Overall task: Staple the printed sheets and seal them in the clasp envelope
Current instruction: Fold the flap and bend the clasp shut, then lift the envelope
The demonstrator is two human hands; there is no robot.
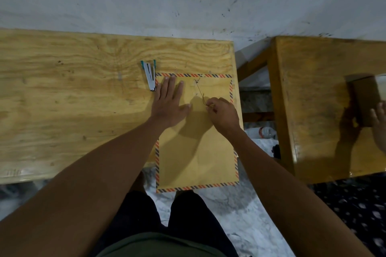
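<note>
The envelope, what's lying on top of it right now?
On the envelope, the left hand presses flat near the flap, while the right hand pinches the closure string. Whatever is inside the envelope is covered and cannot be seen.

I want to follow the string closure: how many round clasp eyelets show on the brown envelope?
2: the upper eyelet on the flap, the lower eyelet just below it, left of the dark string. The hands may hide others.
</note>
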